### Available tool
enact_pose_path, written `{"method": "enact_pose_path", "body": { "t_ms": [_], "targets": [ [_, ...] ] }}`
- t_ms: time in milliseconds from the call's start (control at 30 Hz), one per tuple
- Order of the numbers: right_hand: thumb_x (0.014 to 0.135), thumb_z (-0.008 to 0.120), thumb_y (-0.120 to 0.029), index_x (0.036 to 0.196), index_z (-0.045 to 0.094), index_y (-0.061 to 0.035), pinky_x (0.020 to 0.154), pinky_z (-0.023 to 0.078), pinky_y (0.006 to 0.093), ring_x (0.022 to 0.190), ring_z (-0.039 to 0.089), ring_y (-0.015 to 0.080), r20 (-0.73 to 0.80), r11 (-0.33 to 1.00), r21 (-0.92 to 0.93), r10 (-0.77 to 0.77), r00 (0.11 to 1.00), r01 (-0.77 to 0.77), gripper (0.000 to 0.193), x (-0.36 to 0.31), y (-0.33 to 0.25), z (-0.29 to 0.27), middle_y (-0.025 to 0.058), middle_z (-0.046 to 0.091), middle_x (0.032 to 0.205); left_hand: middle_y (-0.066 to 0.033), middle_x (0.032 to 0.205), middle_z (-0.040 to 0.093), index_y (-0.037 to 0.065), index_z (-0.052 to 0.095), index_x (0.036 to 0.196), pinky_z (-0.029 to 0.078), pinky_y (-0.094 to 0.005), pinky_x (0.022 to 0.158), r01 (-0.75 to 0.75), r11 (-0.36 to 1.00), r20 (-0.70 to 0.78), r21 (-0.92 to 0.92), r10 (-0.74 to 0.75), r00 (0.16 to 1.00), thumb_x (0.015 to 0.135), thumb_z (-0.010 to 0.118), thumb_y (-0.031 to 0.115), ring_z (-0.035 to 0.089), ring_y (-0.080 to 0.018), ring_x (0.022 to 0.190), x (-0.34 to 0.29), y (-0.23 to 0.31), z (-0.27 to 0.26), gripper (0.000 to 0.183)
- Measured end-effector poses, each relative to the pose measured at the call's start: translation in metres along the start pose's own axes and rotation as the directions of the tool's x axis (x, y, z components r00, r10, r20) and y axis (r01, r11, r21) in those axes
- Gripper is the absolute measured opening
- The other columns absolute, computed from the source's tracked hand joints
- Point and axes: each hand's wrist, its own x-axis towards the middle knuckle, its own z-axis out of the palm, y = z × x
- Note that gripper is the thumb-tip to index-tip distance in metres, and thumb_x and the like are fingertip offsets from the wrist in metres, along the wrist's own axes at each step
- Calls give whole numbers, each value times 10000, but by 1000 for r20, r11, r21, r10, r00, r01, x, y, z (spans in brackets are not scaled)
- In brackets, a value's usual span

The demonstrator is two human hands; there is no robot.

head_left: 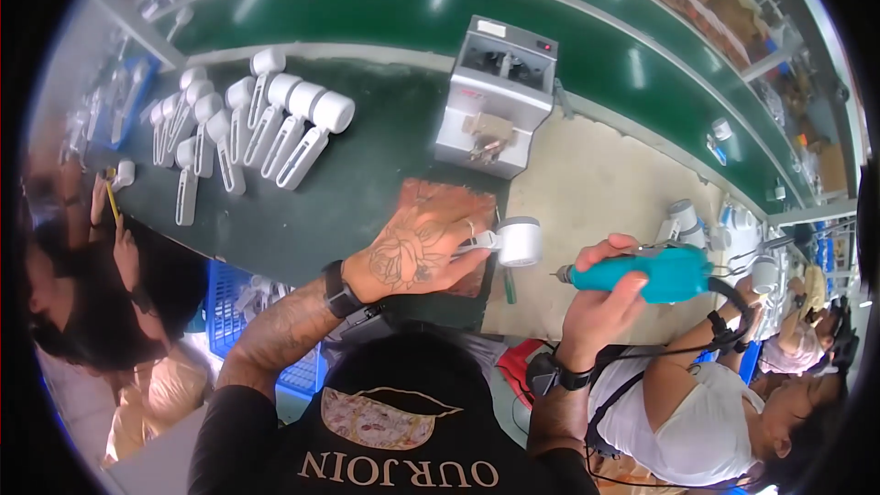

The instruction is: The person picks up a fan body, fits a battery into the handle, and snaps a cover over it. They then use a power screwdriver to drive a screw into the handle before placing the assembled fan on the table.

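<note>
My left hand [412, 252] is closed round the grey handle of a white device with a round, drum-shaped head [521, 242]. Its head points to the right, over the seam between the dark and pale parts of the bench. In my right hand [600, 307] is a teal electric screwdriver [665, 275] with a dark cable at its rear. The screwdriver's tip points left at the device head, with a gap between them. Beneath my left hand lies a reddish-brown mat [426, 192], partly covered. A thin green-handled tool [510, 286] rests just below the device head.
Several similar white devices [298, 133] lie at the back left. A grey machine [500, 96] stands at the far middle, before the green conveyor [376, 9]. More parts [683, 220] are at the right. Co-workers sit at both sides; a blue crate [223, 307] is lower left.
</note>
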Motion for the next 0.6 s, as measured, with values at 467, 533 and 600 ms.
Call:
{"method": "enact_pose_path", "body": {
  "t_ms": [467,533,600],
  "targets": [
    [1083,508,-356,1108,583,5,597,450,295,661,572,147,282,987,16,-156,947,158,369,67,14,135,58,598,742,-38,1070,629,124,684,1251,500,-416,885,18,996,96,-88,-9,995,892,738,314,589,-244,1013,-16,-44,11,410],
    [1084,499,-333,1089,585,3,592,448,275,666,590,137,303,992,15,-127,945,128,347,74,28,144,54,618,742,-31,1061,615,128,682,1261,497,-418,878,-28,992,33,-121,32,999,867,753,334,583,-241,993,-20,-48,18,450],
    [1079,518,-325,1060,587,-7,575,442,267,641,587,133,330,979,15,-197,923,203,325,75,38,152,54,618,729,-31,1063,613,131,683,1261,494,-418,881,0,992,24,-125,3,1000,854,763,342,580,-242,990,-21,-49,20,466]
  ]
}}
